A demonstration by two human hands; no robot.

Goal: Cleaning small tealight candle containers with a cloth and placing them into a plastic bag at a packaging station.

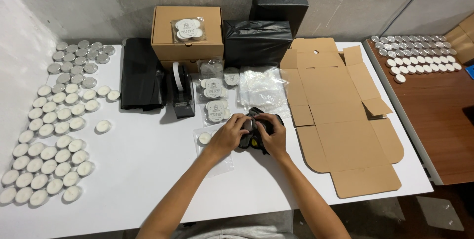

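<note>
Both hands — left hand [228, 134], right hand [273, 134] — clamped on a black device [254, 120]; beside them, a clear bag [211, 143] holding one tealight [204, 138].

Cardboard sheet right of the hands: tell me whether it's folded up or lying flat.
Flat. The cardboard box blank lies unfolded on the white table, flaps spread.
</note>
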